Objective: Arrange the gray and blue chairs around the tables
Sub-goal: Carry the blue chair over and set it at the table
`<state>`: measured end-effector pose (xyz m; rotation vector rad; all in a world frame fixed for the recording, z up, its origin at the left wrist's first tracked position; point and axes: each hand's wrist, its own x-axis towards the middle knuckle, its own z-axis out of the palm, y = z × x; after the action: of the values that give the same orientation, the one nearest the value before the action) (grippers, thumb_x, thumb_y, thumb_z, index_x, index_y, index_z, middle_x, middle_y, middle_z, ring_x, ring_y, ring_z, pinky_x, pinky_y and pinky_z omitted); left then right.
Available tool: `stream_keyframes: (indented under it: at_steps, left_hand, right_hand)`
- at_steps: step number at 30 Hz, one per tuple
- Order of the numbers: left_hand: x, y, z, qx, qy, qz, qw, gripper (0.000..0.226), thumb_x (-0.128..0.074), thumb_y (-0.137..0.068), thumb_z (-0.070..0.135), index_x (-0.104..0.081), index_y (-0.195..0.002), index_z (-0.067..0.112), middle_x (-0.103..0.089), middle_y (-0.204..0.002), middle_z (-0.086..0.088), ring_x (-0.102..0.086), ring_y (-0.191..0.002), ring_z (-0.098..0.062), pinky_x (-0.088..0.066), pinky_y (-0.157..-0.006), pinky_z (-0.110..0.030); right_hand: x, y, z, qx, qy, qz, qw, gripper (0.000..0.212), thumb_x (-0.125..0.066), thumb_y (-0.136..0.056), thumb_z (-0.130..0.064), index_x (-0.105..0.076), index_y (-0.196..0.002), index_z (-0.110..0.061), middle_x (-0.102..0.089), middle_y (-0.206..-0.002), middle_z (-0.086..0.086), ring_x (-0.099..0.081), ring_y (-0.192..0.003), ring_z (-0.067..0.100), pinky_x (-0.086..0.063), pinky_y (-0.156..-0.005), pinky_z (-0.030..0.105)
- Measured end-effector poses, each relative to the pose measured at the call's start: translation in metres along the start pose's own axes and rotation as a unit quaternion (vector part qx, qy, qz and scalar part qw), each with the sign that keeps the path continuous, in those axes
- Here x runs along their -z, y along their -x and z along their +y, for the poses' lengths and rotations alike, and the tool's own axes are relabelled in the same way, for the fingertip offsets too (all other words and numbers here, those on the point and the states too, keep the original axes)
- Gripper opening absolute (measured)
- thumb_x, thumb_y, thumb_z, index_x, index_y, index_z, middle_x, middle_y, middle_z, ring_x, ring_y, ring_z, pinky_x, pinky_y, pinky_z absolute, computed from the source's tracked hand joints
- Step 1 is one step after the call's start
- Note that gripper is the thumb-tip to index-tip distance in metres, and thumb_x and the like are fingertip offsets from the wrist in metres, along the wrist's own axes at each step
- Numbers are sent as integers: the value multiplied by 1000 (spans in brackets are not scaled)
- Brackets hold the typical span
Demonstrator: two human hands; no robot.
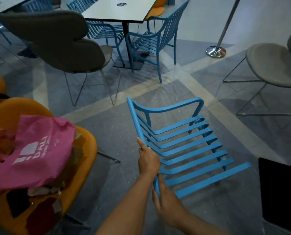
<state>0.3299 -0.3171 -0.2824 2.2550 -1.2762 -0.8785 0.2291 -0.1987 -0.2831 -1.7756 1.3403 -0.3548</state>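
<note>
Your right hand [166,205]: nearest to you, low in the view, fingers wrapped round the top rail of a chair back.
Your left hand [148,160]: just beyond the right one, grasping the same rail, thumb laid along it.
Held blue chair [188,150]: a slatted metal armchair right in front of you. Its back is toward you and its seat slats run away to the right. Whether its legs are off the floor [111,133] cannot be told.
Grip: both hands sit close together on the near half of the rail, so the chair will probably want to swing. Spreading them wider should steady it.
Orange chair [88,146]: close on your left, carrying a pink bag [39,150]. Keep the legs of the chair you hold turned away from it.
Left gray chair [56,44]: ahead and to the left, standing between you and the table.
Right gray chair [273,65]: well apart on the right edge.
Metal post [216,50]: upright on a round base, far right.
Table [121,12]: farthest, pale top on a dark pedestal.
Parked blue chair [151,41]: at the table's near right corner, with another one [105,31] pushed in on its left.
Route: the open floor runs straight ahead between the left gray chair and the parked blue chair. Go slowly and turn the seat toward the table before setting it down.
</note>
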Motion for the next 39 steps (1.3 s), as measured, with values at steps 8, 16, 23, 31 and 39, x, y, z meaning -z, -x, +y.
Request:
stream_keyframes:
  at_steps: [8,16,23,31,39]
  left_hand:
    - [39,-97,1,-53,-33,-54,997,75,-32,-111,30,26,-158,26,-46,-141,-16,-63,-97,-36,-55,-77,-48]
    - [69,-179,7,-95,-43,-84,991,74,-32,-110,30,23,-160,27,-48,-142,-17,-63,-100,-38,-54,-82,-51]
    - [91,-245,20,-125,-62,-103,985,73,-33,-110,27,19,-161,25,-49,-142,-18,-62,-102,-38,-54,-87,-53]
    - [105,-304,26,-142,-73,-110,981,71,-33,-110,35,18,-158,39,-59,-132,-19,-65,-96,-35,-55,-84,-50]
    - [107,-319,30,-157,-84,-92,980,72,-37,-109,34,13,-161,35,-55,-139,-19,-64,-93,-34,-52,-76,-44]
  right_hand:
    - [-25,-91,-46,-70,-19,69,995,69,-41,-109,-27,1,-161,-12,-11,-170,2,-20,-151,4,-10,-109,-1]
    - [-39,-172,-89,-75,-23,126,989,68,-47,-107,-18,-6,-159,0,-11,-168,13,-20,-155,19,-11,-121,13]
    - [-45,-245,-113,-87,-90,146,981,71,-43,-108,-25,0,-162,-8,-10,-171,6,-19,-155,12,-22,-125,29]
    - [-44,-308,-127,-58,-110,155,980,85,-49,-105,-34,13,-160,-16,0,-172,1,-10,-156,9,-14,-125,22]
    - [10,-309,-75,-84,15,-49,995,105,-29,-84,-93,-5,-163,-28,-10,-172,-2,-12,-157,18,-19,-126,44]
